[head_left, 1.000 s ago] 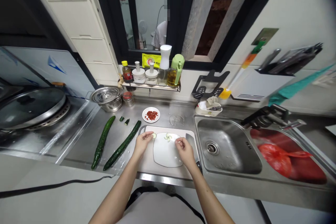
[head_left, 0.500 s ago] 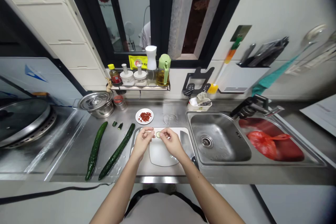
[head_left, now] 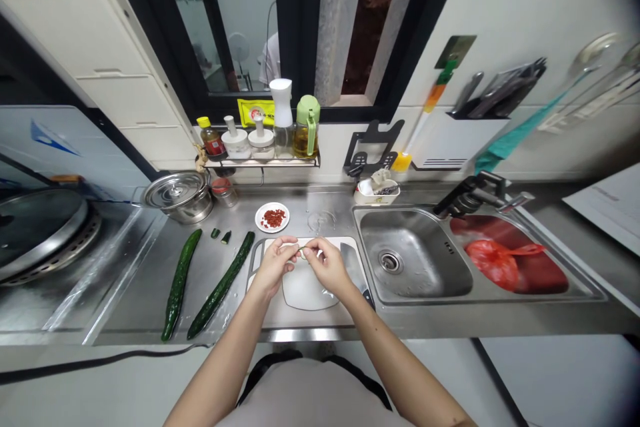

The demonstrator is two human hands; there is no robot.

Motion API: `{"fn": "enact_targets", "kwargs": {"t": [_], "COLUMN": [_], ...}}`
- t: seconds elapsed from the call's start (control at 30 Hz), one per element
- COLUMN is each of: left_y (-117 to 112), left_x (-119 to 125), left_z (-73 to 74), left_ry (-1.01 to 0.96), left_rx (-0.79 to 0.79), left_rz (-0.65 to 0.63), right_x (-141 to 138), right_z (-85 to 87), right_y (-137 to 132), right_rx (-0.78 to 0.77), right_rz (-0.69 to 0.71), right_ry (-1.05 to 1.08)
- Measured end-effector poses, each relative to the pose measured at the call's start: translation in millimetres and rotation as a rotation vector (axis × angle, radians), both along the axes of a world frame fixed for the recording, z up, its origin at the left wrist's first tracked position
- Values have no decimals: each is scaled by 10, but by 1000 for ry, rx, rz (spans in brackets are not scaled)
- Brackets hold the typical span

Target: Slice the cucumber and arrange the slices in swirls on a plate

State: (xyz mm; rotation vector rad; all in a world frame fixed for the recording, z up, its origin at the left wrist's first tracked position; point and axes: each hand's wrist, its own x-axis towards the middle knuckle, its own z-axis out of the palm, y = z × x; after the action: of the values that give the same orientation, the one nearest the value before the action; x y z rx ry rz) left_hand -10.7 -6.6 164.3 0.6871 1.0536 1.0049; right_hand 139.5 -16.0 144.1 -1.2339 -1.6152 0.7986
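Between the fingertips of both hands, above the cutting board (head_left: 310,317), is a small cucumber slice (head_left: 303,253), mostly hidden by the fingers. My left hand (head_left: 276,263) pinches its left side, and my right hand (head_left: 326,263) pinches it from the right. A knife (head_left: 367,297) lies along the board's right side, its dark handle toward me. Two long whole-looking cucumbers, one farther left (head_left: 181,283) and one closer to the board (head_left: 223,287), rest on the steel counter. Two short cucumber ends (head_left: 226,237) lie behind them.
A white plate of chopped red pieces (head_left: 273,217) sits behind the board. To the right is a steel sink (head_left: 415,267), with a red plastic bag (head_left: 493,263) in its second basin. A lidded pot (head_left: 183,197) stands left, below a rack of seasoning bottles (head_left: 265,163).
My left fingers have closed in on the cucumber slice, which only the right hand held before. The slice has turned more edge-on. The camera view has shifted slightly.
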Motion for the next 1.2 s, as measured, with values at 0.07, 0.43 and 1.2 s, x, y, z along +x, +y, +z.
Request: {"fn": "enact_targets", "kwargs": {"t": [0.07,0.43,1.2], "left_y": [7,-15,-18], "left_x": [-5,10,50], "left_z": [-14,9,-47], "left_ry": [21,103,183], "left_rx": [29,244,314], "left_rz": [16,75,127], "right_x": [2,-90,-99], "right_z": [-1,46,45], "right_y": [-5,-16,20], "right_rx": [-32,-201,-391], "right_rz": [7,36,48], "right_ry": [12,243,382]}}
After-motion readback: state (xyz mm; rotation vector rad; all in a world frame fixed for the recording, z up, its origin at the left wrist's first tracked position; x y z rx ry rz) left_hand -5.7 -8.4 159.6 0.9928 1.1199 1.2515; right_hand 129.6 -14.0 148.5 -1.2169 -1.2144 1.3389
